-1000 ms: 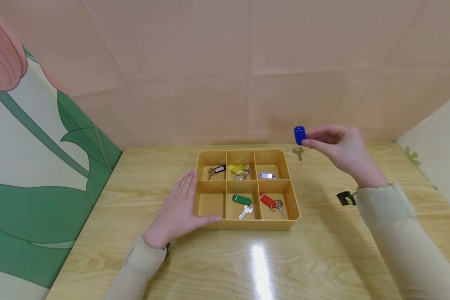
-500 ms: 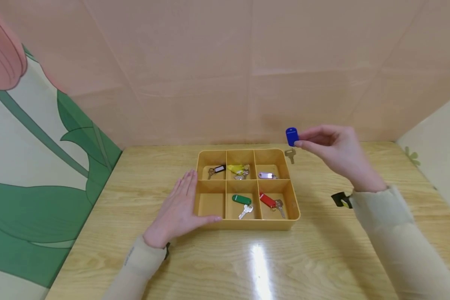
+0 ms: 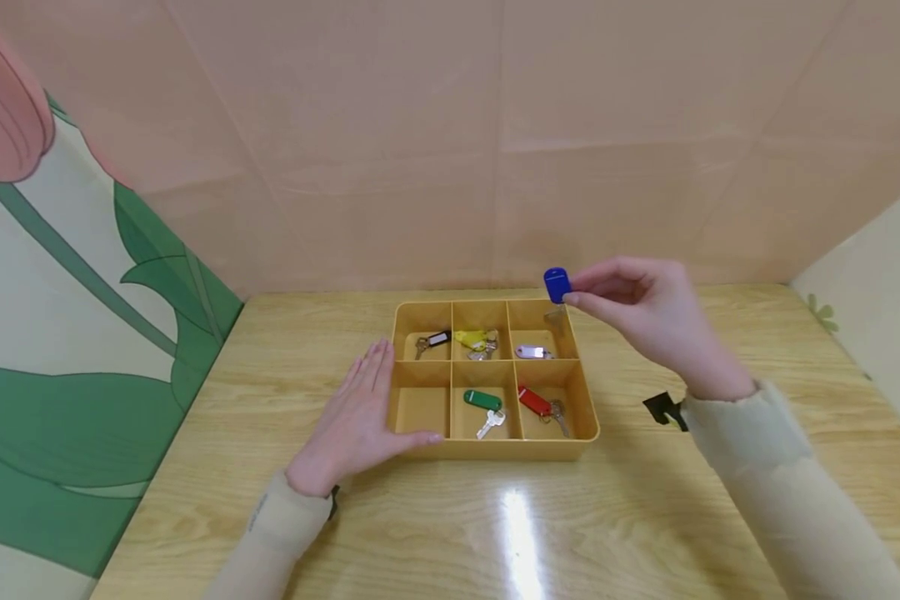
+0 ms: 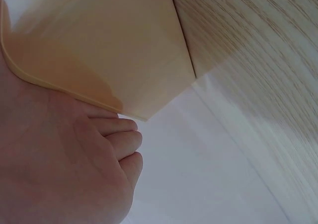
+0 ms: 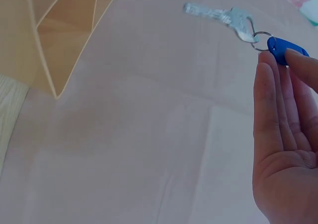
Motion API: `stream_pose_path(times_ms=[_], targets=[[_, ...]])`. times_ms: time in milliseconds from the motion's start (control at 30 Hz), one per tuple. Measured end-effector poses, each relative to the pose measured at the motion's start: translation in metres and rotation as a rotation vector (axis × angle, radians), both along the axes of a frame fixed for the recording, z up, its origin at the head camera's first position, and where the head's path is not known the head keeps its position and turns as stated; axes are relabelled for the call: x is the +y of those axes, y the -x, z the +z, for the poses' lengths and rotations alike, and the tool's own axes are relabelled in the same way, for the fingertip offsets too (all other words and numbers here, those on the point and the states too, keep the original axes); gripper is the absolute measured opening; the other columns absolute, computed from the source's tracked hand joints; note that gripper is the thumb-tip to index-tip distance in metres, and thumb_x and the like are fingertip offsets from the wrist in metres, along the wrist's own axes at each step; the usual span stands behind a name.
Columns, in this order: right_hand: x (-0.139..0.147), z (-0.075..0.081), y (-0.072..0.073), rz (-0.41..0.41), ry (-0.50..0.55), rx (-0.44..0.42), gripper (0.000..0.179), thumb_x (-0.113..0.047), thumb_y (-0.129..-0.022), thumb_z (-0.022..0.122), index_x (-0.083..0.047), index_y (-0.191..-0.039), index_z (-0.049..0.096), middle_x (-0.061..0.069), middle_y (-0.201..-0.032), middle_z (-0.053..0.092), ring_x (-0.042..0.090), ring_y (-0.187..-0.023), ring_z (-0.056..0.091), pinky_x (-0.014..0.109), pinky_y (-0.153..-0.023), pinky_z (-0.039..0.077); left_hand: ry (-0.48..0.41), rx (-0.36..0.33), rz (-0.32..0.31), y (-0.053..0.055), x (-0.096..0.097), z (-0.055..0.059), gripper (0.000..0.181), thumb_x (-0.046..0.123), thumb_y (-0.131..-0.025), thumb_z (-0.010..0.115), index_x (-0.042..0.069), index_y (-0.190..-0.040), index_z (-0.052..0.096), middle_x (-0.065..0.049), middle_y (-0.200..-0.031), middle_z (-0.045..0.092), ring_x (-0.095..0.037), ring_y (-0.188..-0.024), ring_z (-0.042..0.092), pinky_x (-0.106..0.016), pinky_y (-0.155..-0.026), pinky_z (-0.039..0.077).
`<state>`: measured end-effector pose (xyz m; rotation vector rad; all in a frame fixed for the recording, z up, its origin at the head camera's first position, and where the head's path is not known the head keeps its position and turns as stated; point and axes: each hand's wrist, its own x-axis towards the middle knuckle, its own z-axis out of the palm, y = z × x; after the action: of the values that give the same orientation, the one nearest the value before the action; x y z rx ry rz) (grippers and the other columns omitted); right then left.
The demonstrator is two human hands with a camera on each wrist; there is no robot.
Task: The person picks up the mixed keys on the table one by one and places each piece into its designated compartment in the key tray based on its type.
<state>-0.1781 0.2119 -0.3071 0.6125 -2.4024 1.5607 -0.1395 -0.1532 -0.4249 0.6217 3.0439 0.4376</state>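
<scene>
Between thumb and fingers my right hand (image 3: 641,312) pinches a blue key tag (image 3: 557,285), held over the back right corner of a yellow divided box (image 3: 487,451). From the tag's ring hangs a metal key (image 5: 218,16), seen best in the right wrist view. My left hand (image 3: 352,425) rests along the box's left side with straight fingers, its thumb at the front rim. Other tagged keys lie in the compartments: black tag (image 3: 440,337), yellow tag (image 3: 471,339) and white tag (image 3: 532,352) at the back, green tag (image 3: 483,400) and red tag (image 3: 534,402) in front.
The box stands on a wooden table (image 3: 645,517) near the pinkish covered wall (image 3: 390,167) behind. A wall with a painted flower and leaves (image 3: 52,417) runs along the left, and a pale wall (image 3: 885,292) along the right.
My right hand has moved left with the blue key tag, from beside the box to over its back right corner. My left hand and the box have stayed in place.
</scene>
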Motion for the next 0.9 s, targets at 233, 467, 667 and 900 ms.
stream_pose_path(times_ms=[233,467,667,900], targets=[[-0.010,0.002,-0.007,0.010,0.010,-0.008,0.016,-0.002,-0.088,0.080,-0.002,-0.104,0.078,0.007,-0.099,0.077,0.017,-0.084,0.074,0.024,-0.074,0.060,-0.002,-0.004,0.002,0.000,0.000,0.000,0.132,0.091,-0.078,0.049,0.002,-0.162,0.000,-0.010,-0.167,-0.009,-0.021,-0.153,-0.009,-0.038,-0.123,0.001],[-0.019,0.005,-0.013,0.041,0.014,-0.010,0.015,-0.004,-0.089,0.079,-0.004,-0.104,0.078,0.007,-0.099,0.077,0.019,-0.085,0.074,0.025,-0.075,0.060,0.007,-0.005,0.001,-0.001,0.000,0.001,0.133,0.094,-0.077,0.044,0.003,-0.161,-0.003,-0.011,-0.167,-0.009,-0.023,-0.154,-0.007,-0.038,-0.123,0.001],[-0.029,0.003,-0.016,0.083,-0.003,-0.014,0.015,-0.004,-0.090,0.078,-0.005,-0.105,0.077,0.006,-0.099,0.077,0.023,-0.085,0.073,0.027,-0.075,0.060,0.012,-0.001,0.004,-0.001,0.000,0.000,0.134,0.095,-0.076,0.043,0.000,-0.162,0.002,-0.012,-0.167,-0.007,-0.028,-0.154,-0.001,-0.038,-0.123,0.002],[-0.038,-0.001,-0.016,0.112,-0.021,-0.022,0.014,-0.005,-0.090,0.078,-0.005,-0.104,0.077,0.003,-0.098,0.077,0.020,-0.085,0.073,0.029,-0.070,0.061,0.007,-0.002,0.004,0.000,0.000,0.001,0.133,0.093,-0.077,0.047,0.003,-0.161,-0.003,-0.012,-0.167,-0.007,-0.027,-0.154,-0.003,-0.038,-0.123,0.002]])
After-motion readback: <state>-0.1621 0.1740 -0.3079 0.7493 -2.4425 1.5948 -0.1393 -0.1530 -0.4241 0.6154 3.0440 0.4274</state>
